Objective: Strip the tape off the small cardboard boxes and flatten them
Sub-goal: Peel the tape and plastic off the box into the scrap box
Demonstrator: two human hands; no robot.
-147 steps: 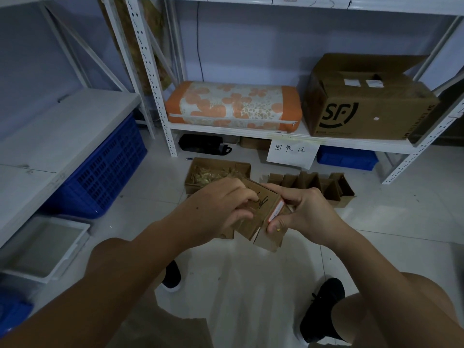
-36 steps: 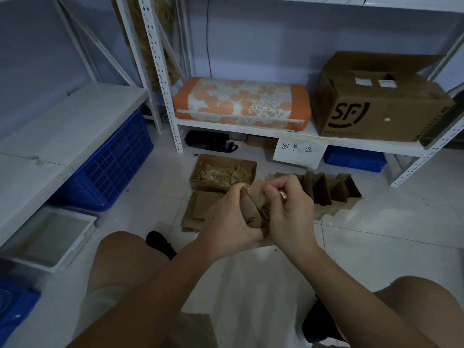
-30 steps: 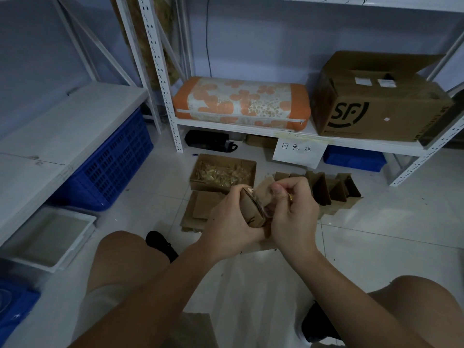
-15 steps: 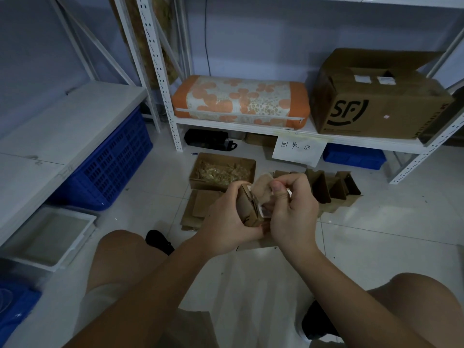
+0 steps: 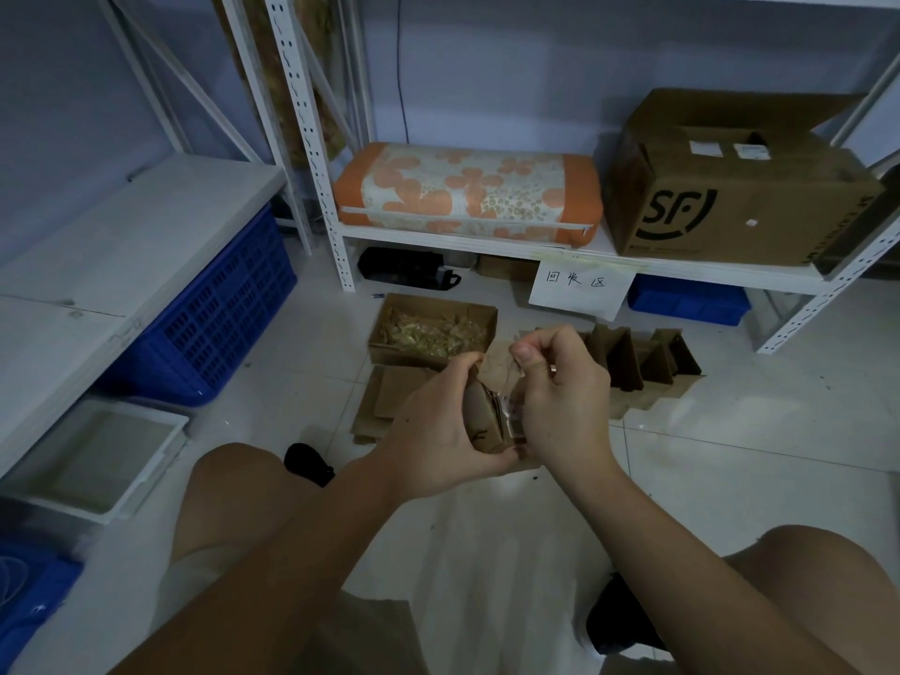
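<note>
The left hand (image 5: 438, 440) grips the box (image 5: 482, 421), hiding most of it; the right hand (image 5: 560, 397), beside the box, pinches clear tape (image 5: 511, 411), hard to see.

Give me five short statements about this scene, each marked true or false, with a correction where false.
1. The left hand grips the small cardboard box. True.
2. The right hand pinches clear tape at the box. True.
3. The SF box stands on the floor. False: it stands on the shelf.
4. The orange patterned cushion lies in the blue crate. False: it lies on the shelf.
5. An open carton of tape scraps sits on the floor beyond the hands. True.
</note>
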